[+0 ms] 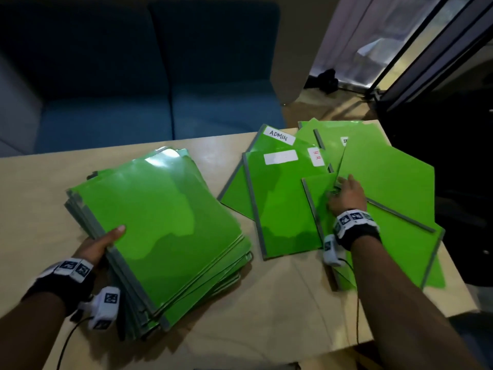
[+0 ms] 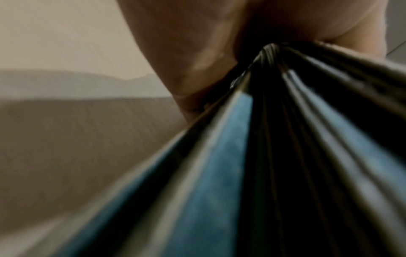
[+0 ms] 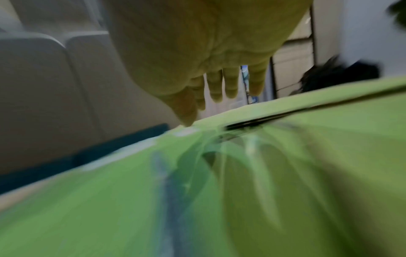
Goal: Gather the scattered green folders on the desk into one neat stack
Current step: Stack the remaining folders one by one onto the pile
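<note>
Gathering step, partway done. Left hand [image 1: 98, 245] clamped on stack [image 1: 160, 231], thumb on top, spines bunched in that grip. Right of stack: loose folders [image 1: 282, 204] fanned and overlapping on surface [image 1: 266, 303], glossy green, grey spines, some labelled. Right hand [image 1: 346, 196] flat on them, fingers straight, nothing gripped. Next, likely: pinch one edge, carry to stack, square up.

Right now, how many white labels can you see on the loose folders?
4: ADMIN label at the far edge, a blank label just below it, the HR label beside that, and a partly covered label further right. Others may be hidden.
</note>
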`<state>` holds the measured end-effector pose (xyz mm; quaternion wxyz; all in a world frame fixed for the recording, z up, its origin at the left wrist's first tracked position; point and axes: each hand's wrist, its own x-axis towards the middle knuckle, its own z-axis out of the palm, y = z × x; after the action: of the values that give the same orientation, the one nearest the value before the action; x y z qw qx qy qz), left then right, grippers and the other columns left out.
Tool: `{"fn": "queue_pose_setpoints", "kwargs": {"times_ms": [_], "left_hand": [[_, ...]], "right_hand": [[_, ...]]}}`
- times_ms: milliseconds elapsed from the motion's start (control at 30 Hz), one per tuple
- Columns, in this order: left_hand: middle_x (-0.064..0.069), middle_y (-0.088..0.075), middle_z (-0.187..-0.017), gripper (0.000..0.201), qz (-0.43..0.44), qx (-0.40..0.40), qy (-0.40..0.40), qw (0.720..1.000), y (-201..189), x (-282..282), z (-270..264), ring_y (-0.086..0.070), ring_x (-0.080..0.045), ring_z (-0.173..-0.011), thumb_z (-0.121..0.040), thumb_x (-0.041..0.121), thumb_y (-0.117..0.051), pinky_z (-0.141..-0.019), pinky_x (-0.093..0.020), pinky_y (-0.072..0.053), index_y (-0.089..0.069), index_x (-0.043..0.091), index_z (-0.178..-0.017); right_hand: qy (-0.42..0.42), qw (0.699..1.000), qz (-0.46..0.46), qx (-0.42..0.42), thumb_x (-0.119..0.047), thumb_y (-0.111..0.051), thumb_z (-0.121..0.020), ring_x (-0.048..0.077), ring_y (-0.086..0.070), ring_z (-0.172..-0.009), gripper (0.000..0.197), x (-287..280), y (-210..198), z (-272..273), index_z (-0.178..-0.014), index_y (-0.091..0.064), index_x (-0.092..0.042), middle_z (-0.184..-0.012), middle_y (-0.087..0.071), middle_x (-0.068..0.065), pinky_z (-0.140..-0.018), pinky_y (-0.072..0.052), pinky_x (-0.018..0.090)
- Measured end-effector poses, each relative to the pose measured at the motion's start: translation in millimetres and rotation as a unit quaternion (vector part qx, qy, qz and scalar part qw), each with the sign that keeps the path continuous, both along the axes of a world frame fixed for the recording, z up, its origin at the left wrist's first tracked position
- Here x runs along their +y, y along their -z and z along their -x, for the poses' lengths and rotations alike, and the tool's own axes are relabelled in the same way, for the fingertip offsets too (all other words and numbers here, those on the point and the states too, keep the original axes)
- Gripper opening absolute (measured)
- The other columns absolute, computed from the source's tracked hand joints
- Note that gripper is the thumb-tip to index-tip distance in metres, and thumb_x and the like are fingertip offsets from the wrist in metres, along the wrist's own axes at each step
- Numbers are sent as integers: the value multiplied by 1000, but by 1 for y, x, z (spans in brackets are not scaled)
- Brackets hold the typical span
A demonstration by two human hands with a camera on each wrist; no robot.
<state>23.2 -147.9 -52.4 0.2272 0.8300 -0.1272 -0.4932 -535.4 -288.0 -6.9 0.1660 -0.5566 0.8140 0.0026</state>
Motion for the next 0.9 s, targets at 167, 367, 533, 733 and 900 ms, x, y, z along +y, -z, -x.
{"fn": "queue_pose_setpoints", "kwargs": {"times_ms": [167,367,533,733,900], "left_hand": [[-35,-63,-106,118,-17,-15,-4,1000,10,2,-7,-63,-51,-95,-28,76,-81,-90,-67,-44,-60,2,-116],[-33,-65,-100,116,-42,-6,3,999,1,0,-6,-64,-52,-90,-31,77,-80,-86,-70,-44,-56,2,-117],[-34,-66,-102,108,-57,3,-6,998,27,1,-24,-64,-54,-92,-32,73,-84,-85,-73,-41,-59,6,-113],[-33,-65,-102,113,-24,5,-34,999,22,-2,-16,-62,-54,-94,-32,71,-84,-89,-67,-44,-54,5,-118],[-33,-57,-112,109,11,-2,-20,1000,-8,-7,12,-55,-42,-94,-63,63,-75,-90,-50,-39,-39,-6,-139]], "right_hand": [[52,994,-99,-2,-38,-55,-95,44,-21,-143,70,32,24,47,-152,-23,-17,-159,-17,13,-116,-24,53],[-45,990,-133,-6,-36,-46,-99,43,-45,-125,55,31,18,-11,-147,-34,-10,-144,-35,22,-103,-40,46],[-181,977,-74,-90,-21,-67,-90,29,-53,-119,57,16,0,2,-142,-46,-18,-139,-49,11,-102,-43,36],[17,998,-58,-6,-57,-67,-81,38,-14,-147,92,-2,13,42,-152,-19,-23,-163,-2,8,-116,-21,59],[62,989,-137,13,-56,-81,-65,37,-11,-147,124,1,16,77,-154,-7,-12,-160,-9,17,-116,-21,57]]}}
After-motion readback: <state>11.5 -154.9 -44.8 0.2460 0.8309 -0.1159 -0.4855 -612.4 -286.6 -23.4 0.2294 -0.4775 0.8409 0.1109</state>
